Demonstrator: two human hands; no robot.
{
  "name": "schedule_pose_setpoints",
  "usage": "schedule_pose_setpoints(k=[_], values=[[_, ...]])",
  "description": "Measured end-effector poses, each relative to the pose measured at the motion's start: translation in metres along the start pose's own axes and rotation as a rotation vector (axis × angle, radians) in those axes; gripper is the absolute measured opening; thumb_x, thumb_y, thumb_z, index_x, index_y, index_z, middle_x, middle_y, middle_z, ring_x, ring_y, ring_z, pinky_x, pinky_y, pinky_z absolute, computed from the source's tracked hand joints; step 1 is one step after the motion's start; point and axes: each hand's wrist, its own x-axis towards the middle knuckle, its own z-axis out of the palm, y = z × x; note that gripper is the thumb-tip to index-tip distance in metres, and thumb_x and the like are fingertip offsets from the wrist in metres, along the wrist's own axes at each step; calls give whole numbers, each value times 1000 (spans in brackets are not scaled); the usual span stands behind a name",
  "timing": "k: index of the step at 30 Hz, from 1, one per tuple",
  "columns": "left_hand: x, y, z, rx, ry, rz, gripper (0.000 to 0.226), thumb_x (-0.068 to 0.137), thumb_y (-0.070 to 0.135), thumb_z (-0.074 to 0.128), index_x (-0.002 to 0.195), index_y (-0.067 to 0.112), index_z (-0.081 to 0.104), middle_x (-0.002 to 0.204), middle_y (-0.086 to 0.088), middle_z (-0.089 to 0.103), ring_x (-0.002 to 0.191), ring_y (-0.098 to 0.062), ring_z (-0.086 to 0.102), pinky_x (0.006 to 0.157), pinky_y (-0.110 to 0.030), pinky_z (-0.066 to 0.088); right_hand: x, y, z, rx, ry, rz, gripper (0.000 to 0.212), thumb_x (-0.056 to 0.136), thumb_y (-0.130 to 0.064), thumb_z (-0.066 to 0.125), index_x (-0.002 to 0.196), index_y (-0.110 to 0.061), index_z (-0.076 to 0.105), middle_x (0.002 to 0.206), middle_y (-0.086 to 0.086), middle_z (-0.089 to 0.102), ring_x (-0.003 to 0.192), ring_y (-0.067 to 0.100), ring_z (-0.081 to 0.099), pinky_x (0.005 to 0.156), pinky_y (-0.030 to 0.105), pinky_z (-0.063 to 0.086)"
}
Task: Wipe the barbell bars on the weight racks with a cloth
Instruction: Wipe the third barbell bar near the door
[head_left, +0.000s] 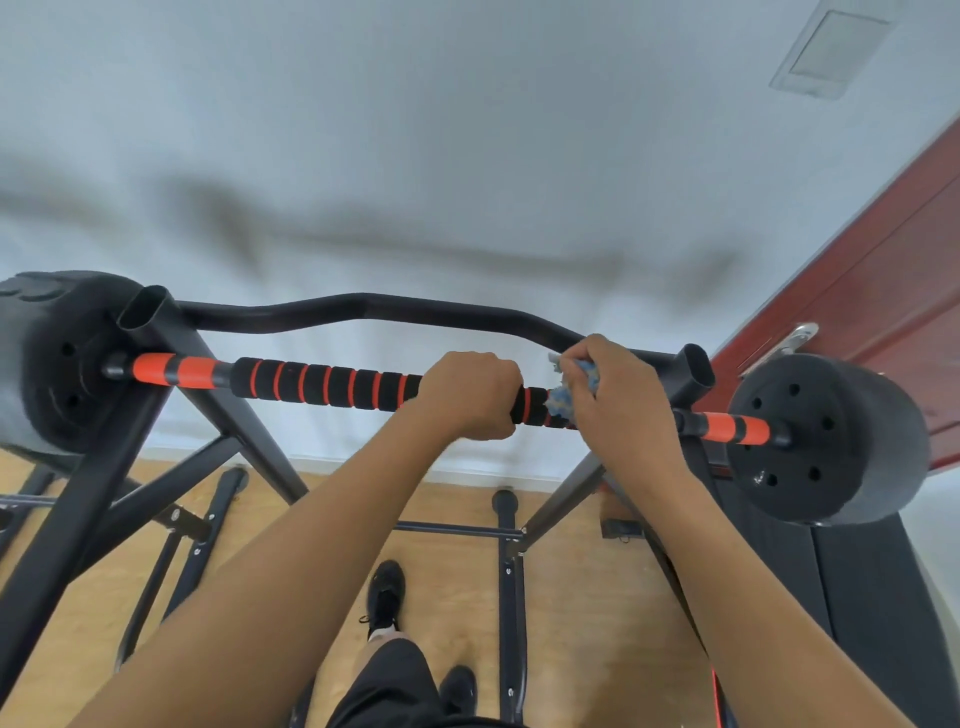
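Two hands share the barbell bar (195, 371), lying left to right across the rack (150, 312): the left hand (470, 395) clenches its foam grip (332, 384), the right hand (618, 400), just beside it, grips a blue cloth (563, 402) against the bar, most of whose length runs leftward.

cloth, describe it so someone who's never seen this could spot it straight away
Find the barbell bar with black foam and orange rings lying across the black rack. Near its right end, just right of the left hand gripping the foam, the right hand holds a bunched cloth against the bar. It is the only soft, pale blue and white thing among black and orange gear.
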Motion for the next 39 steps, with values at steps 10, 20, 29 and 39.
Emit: schedule_pose_setpoints(k=[10, 20, 29, 39], values=[[32, -23, -26, -501, -610, 29, 16, 88, 21, 77, 79, 10, 69, 63, -4, 63, 53, -17, 56, 60, -31, 52, -2, -12, 26, -380, -185, -135, 11, 98, -17, 59, 106, -16, 52, 94, -1, 56, 74, 20, 61, 67, 37, 57], [14, -22, -29, -307, -260, 129, 37, 80, 54, 83, 91, 27, 63, 75, 6, 71, 65, -11, 66, 67, -28, 56, -57, 23, 25, -287, -122, -229, 16, 90, -22, 74, 91, -21, 58, 77, -10, 54, 58, 12, 49, 42, 29, 43], [-17, -3, 32, 188, 419, 33, 22, 97, 38, 65, 94, 21, 51, 71, 6, 49, 59, -15, 47, 57, -29, 34, 12, 2, 26, -281, -108, -162, 13, 102, -33, 52, 104, -22, 58, 91, -6, 61, 76, 15, 63, 73, 34, 58], [8, -10, -1, -28, -32, -37, 13, 85, 33, 70, 81, 25, 60, 65, 5, 61, 57, -13, 60, 59, -28, 50, -57, 20, 47, -322, -95, -308, 22, 86, -12, 73, 101, -22, 59, 85, -9, 57, 67, 15, 56, 40, 28, 37]])
